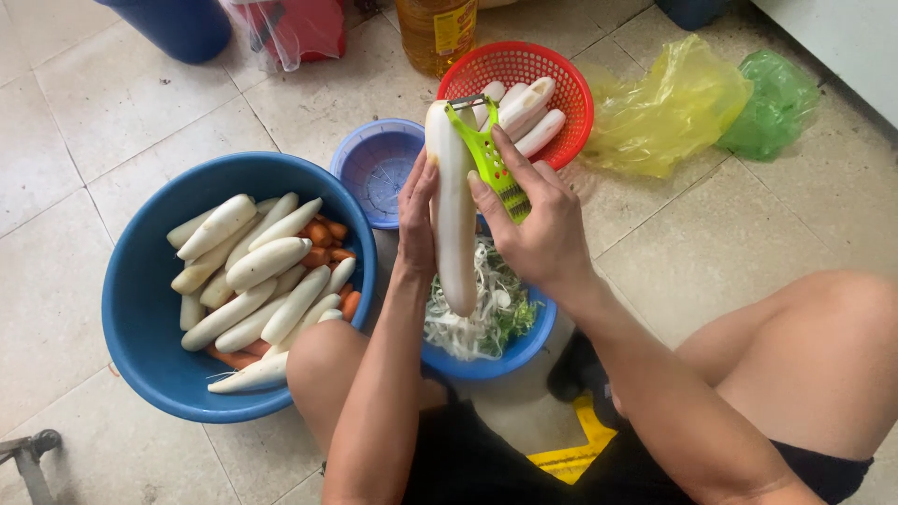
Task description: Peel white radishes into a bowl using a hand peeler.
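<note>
My left hand [417, 217] grips a long white radish [455, 210], held upright over a blue bowl [524, 343] full of white and green peelings [482, 309]. My right hand [535, 223] holds a green peeler [488, 154], its blade resting at the radish's top end. A big blue basin [140, 299] to the left holds several white radishes [257, 281] and some carrots [325, 241]. Behind my hands a red basket [571, 93] holds a few peeled radishes [526, 112].
A small empty blue-purple basket [374, 168] sits between basin and red basket. Yellow [669, 108] and green plastic bags [772, 103] lie at the right on the tiled floor. An oil bottle [435, 33] and a red bag [299, 28] stand at the back. My knees frame the bowl.
</note>
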